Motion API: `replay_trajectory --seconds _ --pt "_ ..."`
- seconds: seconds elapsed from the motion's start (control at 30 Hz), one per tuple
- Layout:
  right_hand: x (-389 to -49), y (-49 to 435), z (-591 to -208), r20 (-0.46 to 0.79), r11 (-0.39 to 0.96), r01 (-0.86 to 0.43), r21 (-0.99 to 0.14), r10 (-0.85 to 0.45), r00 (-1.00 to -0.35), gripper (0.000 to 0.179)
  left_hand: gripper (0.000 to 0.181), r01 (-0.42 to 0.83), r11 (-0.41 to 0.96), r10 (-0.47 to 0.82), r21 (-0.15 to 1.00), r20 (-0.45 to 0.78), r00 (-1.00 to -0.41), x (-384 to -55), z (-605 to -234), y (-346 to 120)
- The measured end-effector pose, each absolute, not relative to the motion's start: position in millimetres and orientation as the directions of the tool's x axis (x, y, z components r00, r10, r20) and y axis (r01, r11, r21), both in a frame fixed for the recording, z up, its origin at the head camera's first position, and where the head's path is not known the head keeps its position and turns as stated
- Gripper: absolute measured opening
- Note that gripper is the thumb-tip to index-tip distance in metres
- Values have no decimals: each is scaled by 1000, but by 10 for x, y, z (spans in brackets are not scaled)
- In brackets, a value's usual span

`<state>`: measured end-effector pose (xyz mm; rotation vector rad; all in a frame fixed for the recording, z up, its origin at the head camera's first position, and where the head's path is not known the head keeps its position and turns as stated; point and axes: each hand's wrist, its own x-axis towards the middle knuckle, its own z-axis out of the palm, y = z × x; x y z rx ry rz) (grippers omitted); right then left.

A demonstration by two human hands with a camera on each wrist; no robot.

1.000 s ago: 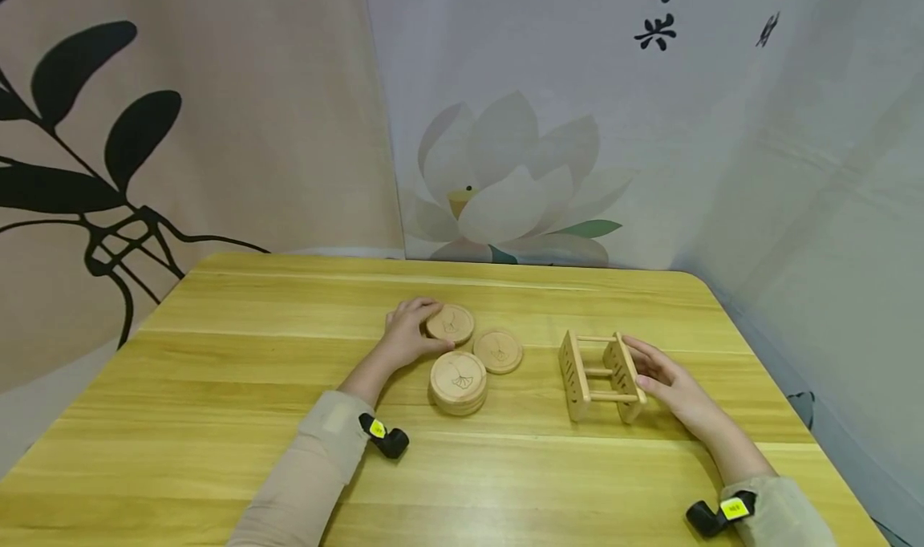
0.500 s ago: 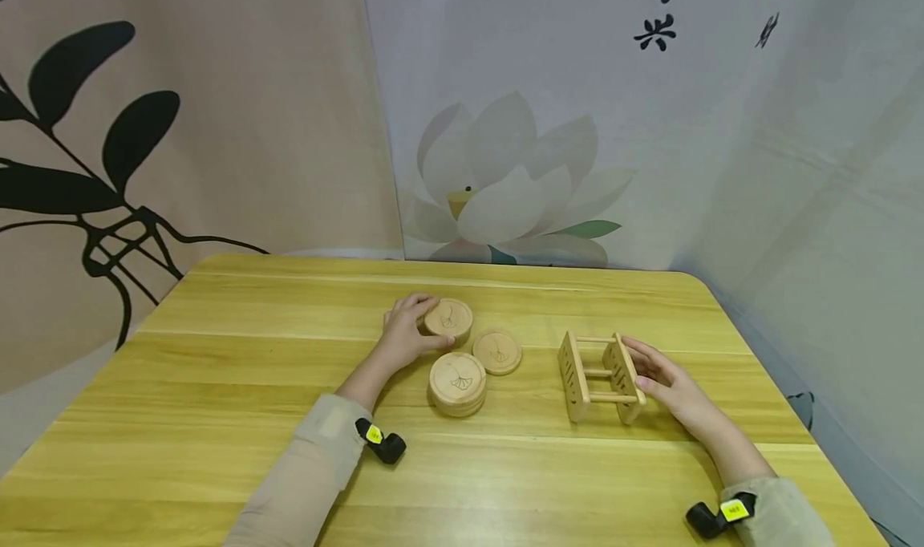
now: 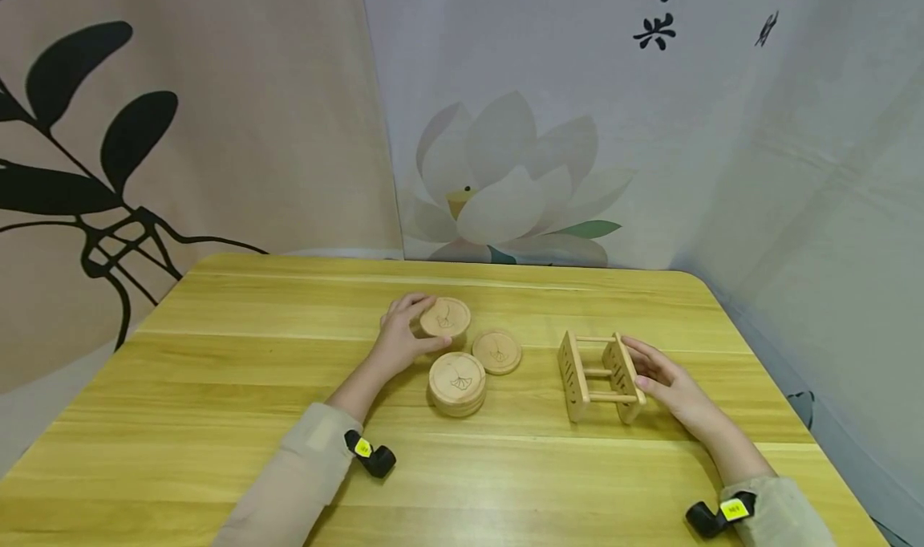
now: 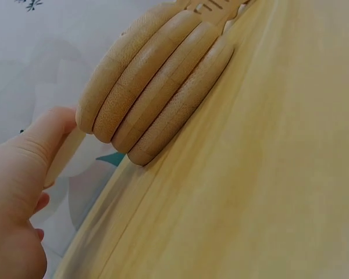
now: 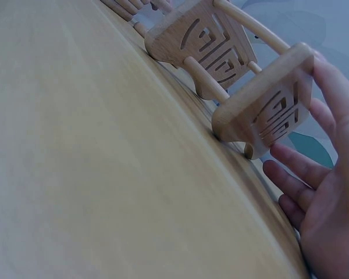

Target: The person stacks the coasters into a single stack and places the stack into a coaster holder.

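Toward the far side of the worktop (image 3: 216, 370), I see the left hand (image 3: 401, 337) with thumb and fingers pinching one round wooden coaster (image 3: 445, 316) at its rim. Just nearer sits the coaster stack (image 3: 458, 382); from the left wrist view I count four in it. One loose coaster (image 3: 496, 351) lies flat just beside, making six in view. Farther right, the right hand (image 3: 674, 391) has thumb and fingers clamped on the right-hand panel (image 3: 622, 370) of one upright wooden rack (image 3: 575, 380), worktop showing between its rods (image 3: 613, 398).
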<state>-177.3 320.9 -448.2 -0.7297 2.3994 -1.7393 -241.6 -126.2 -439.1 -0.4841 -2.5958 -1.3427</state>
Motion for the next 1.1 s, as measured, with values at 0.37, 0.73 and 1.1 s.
replay_trajectory --seconds 0.37,0.73,1.1 --pt "-1774 3205 -4485 208 237 -331 -913 -429 -879 55 83 339 480 190 809 282 -941 -2250 -4335 -1273" --pt "-1776 3212 -4491 204 257 -333 -907 -422 -883 55 81 347 460 240 817 262 -935 -2045 -4279 -1253" --pt "-1777 3205 -4476 197 267 -329 -906 -420 -886 55 83 380 468 303 798 260 -917 -1883 -4292 -1253"
